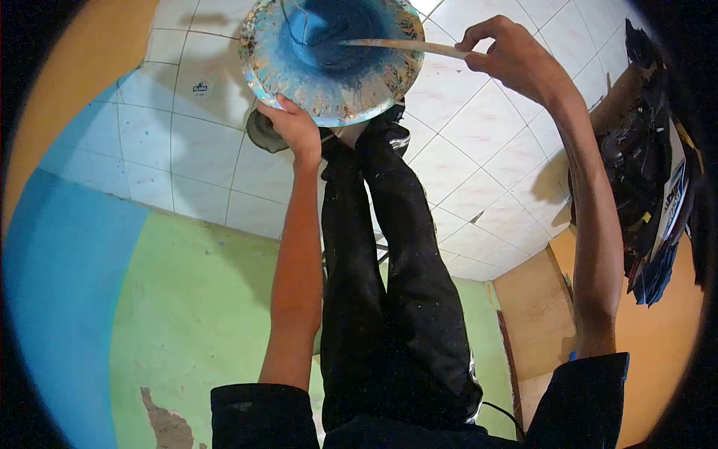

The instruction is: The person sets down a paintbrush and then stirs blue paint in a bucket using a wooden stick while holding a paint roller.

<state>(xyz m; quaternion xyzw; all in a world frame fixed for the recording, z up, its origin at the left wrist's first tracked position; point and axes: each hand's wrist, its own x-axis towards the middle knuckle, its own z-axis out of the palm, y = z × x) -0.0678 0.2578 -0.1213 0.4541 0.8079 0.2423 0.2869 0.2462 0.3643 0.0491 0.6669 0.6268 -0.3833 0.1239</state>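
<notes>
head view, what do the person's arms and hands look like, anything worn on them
Both hands are bare: no gloves, rings or watch show on the left hand or the right hand. The forearms are uncovered up to the elbows. Above that, each arm wears a dark, near-black sleeve, pushed or cut short: the left sleeve and the right sleeve. A thin blue edge shows at the right sleeve's cuff.

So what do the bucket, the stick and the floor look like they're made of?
The bucket looks like plastic: a thin, smooth rim, smeared with dried paint, with blue paint inside. The stick, held by the right hand, looks like bare, pale wood, unpainted at the held end. The floor looks like glazed ceramic tile: white glossy squares with grout lines. The left hand grips the bucket's rim.
</notes>
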